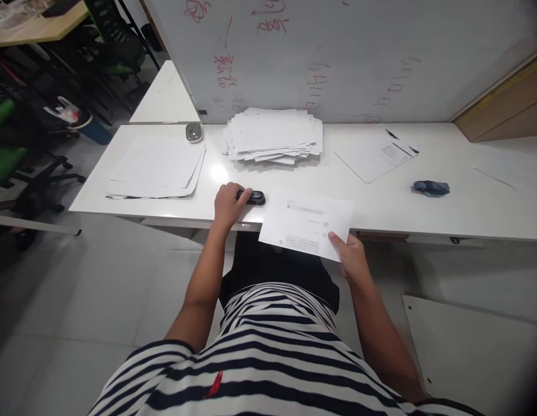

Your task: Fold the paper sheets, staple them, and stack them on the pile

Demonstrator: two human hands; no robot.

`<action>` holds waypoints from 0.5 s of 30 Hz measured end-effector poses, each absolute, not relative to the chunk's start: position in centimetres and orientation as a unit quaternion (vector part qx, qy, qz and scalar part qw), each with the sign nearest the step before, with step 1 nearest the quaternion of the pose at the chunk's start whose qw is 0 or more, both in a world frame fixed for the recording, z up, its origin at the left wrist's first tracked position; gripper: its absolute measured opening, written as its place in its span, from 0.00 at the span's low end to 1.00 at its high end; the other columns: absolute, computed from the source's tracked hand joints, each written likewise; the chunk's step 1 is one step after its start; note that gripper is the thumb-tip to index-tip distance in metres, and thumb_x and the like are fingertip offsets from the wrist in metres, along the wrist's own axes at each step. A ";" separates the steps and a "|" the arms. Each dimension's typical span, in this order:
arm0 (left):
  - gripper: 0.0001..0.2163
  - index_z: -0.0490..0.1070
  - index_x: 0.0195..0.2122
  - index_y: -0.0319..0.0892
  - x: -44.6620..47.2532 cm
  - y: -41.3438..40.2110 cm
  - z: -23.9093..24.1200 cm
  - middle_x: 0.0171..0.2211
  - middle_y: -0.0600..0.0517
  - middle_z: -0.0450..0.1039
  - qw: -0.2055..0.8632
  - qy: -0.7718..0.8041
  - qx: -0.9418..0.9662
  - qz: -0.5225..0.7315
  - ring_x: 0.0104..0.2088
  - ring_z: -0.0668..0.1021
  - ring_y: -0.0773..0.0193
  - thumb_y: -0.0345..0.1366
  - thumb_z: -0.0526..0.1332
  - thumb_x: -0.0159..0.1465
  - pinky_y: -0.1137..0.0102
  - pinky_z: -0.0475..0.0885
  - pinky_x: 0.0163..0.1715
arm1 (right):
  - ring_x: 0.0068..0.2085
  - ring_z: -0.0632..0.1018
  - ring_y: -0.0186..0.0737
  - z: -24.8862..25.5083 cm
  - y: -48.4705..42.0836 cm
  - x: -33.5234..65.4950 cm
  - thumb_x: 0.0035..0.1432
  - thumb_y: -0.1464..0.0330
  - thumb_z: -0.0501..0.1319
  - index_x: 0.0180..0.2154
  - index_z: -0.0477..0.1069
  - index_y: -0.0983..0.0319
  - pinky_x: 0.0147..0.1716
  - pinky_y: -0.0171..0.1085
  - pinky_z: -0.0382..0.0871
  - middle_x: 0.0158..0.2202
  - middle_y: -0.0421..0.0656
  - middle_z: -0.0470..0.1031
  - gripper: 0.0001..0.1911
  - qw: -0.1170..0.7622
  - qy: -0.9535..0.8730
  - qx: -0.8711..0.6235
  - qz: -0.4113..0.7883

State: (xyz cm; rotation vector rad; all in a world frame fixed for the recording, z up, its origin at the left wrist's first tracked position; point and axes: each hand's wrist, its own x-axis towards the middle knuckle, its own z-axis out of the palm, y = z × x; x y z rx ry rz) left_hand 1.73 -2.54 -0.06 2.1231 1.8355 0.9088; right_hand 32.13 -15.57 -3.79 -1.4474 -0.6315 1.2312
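Note:
My left hand [229, 202] is closed around the rear part of a black stapler [257, 198], which lies on the white desk near its front edge. In my right hand [352, 253] is a printed sheet of paper [307, 225], pinched at its near right corner with the thumb on top. The sheet's far part lies over the desk edge, and its near part reaches out above my lap. Between the stapler's front end and the paper's left edge is a small gap. Whether the paper is one sheet or a few, I cannot tell.
A thick untidy paper stack [272, 133] stands against the whiteboard [337, 63]. Flatter papers [155, 167] lie at left, beside a grey-topped mouse-like object [193, 133]. At right are a loose sheet [372, 159], a dark blue crumpled item [430, 188] and a cardboard box [506, 110].

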 end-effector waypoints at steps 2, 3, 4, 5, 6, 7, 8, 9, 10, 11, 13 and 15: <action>0.16 0.68 0.29 0.45 1.7 -2.4 -0.1 0.31 0.48 0.71 0.103 0.623 0.712 0.307 0.35 0.69 0.57 0.52 0.54 0.64 0.64 0.63 0.35 | 0.38 0.81 0.48 -3.8 -15.3 31.7 0.45 0.57 0.71 0.42 0.77 0.63 0.41 0.46 0.75 0.40 0.47 0.81 0.23 0.533 -0.274 -0.610 0.519; 0.16 0.68 0.28 0.45 1.7 -2.4 -0.1 0.30 0.49 0.70 0.107 0.623 0.711 0.307 0.35 0.69 0.57 0.52 0.54 0.64 0.64 0.62 0.35 | 0.38 0.81 0.48 -3.8 -15.2 31.6 0.45 0.56 0.71 0.42 0.77 0.62 0.41 0.46 0.75 0.41 0.47 0.81 0.23 0.530 -0.279 -0.612 0.517; 0.16 0.68 0.28 0.45 1.6 -2.3 0.0 0.30 0.49 0.70 0.113 0.623 0.711 0.306 0.34 0.69 0.58 0.52 0.54 0.64 0.64 0.62 0.34 | 0.38 0.81 0.48 -3.8 -15.1 31.5 0.45 0.56 0.70 0.42 0.77 0.62 0.41 0.46 0.75 0.41 0.47 0.81 0.23 0.528 -0.284 -0.613 0.514; 0.16 0.68 0.27 0.46 1.6 -2.3 0.1 0.29 0.49 0.70 0.118 0.623 0.711 0.305 0.34 0.69 0.58 0.52 0.55 0.63 0.64 0.62 0.34 | 0.39 0.81 0.49 -3.9 -15.0 31.4 0.45 0.56 0.70 0.42 0.77 0.62 0.41 0.47 0.75 0.42 0.47 0.81 0.24 0.527 -0.289 -0.615 0.511; 0.16 0.68 0.27 0.46 1.5 -2.3 0.1 0.29 0.49 0.70 0.124 0.622 0.710 0.306 0.34 0.69 0.58 0.52 0.55 0.63 0.64 0.61 0.33 | 0.39 0.81 0.49 -3.9 -15.0 31.4 0.45 0.56 0.70 0.42 0.77 0.63 0.41 0.47 0.75 0.42 0.48 0.80 0.24 0.525 -0.293 -0.616 0.509; 0.16 0.68 0.27 0.46 1.5 -2.2 0.2 0.29 0.49 0.70 0.127 0.621 0.710 0.307 0.34 0.68 0.58 0.52 0.55 0.63 0.64 0.61 0.33 | 0.40 0.81 0.50 -4.0 -14.9 31.3 0.45 0.56 0.70 0.42 0.76 0.63 0.41 0.47 0.75 0.42 0.48 0.80 0.24 0.524 -0.296 -0.618 0.506; 0.16 0.68 0.27 0.46 1.5 -2.2 0.1 0.28 0.49 0.70 0.130 0.620 0.709 0.310 0.33 0.68 0.58 0.52 0.55 0.63 0.64 0.61 0.33 | 0.40 0.81 0.50 -4.1 -14.9 31.3 0.45 0.56 0.70 0.43 0.76 0.63 0.41 0.47 0.75 0.43 0.48 0.80 0.24 0.522 -0.298 -0.620 0.505; 0.16 0.68 0.27 0.46 1.4 -2.2 0.1 0.28 0.50 0.70 0.131 0.619 0.709 0.313 0.33 0.68 0.58 0.52 0.55 0.63 0.64 0.61 0.33 | 0.40 0.81 0.50 -4.1 -14.9 31.2 0.45 0.56 0.70 0.43 0.76 0.63 0.41 0.47 0.75 0.43 0.48 0.80 0.24 0.520 -0.298 -0.622 0.504; 0.16 0.68 0.27 0.46 1.4 -2.2 0.1 0.28 0.50 0.70 0.132 0.618 0.708 0.316 0.33 0.68 0.58 0.52 0.56 0.63 0.64 0.61 0.33 | 0.40 0.81 0.50 -4.2 -14.9 31.2 0.45 0.55 0.70 0.43 0.76 0.62 0.41 0.47 0.75 0.43 0.48 0.80 0.24 0.519 -0.297 -0.623 0.504; 0.16 0.68 0.27 0.46 1.5 -2.2 0.0 0.28 0.50 0.70 0.132 0.617 0.707 0.319 0.33 0.68 0.59 0.51 0.56 0.63 0.64 0.62 0.33 | 0.40 0.81 0.50 -4.2 -14.9 31.1 0.45 0.55 0.70 0.42 0.76 0.62 0.40 0.47 0.75 0.42 0.48 0.80 0.24 0.517 -0.296 -0.625 0.505; 0.15 0.67 0.27 0.45 1.5 -2.3 0.0 0.28 0.50 0.70 0.134 0.616 0.705 0.324 0.33 0.69 0.59 0.51 0.57 0.63 0.65 0.62 0.33 | 0.39 0.81 0.50 -4.1 -14.8 30.8 0.45 0.55 0.70 0.42 0.76 0.63 0.40 0.46 0.75 0.42 0.48 0.81 0.25 0.512 -0.295 -0.627 0.508; 0.15 0.67 0.27 0.45 1.5 -2.3 0.0 0.29 0.50 0.71 0.138 0.616 0.704 0.327 0.33 0.69 0.59 0.50 0.57 0.63 0.65 0.62 0.33 | 0.38 0.81 0.49 -3.9 -14.8 30.6 0.44 0.55 0.70 0.41 0.76 0.63 0.40 0.46 0.75 0.41 0.48 0.81 0.25 0.507 -0.295 -0.629 0.510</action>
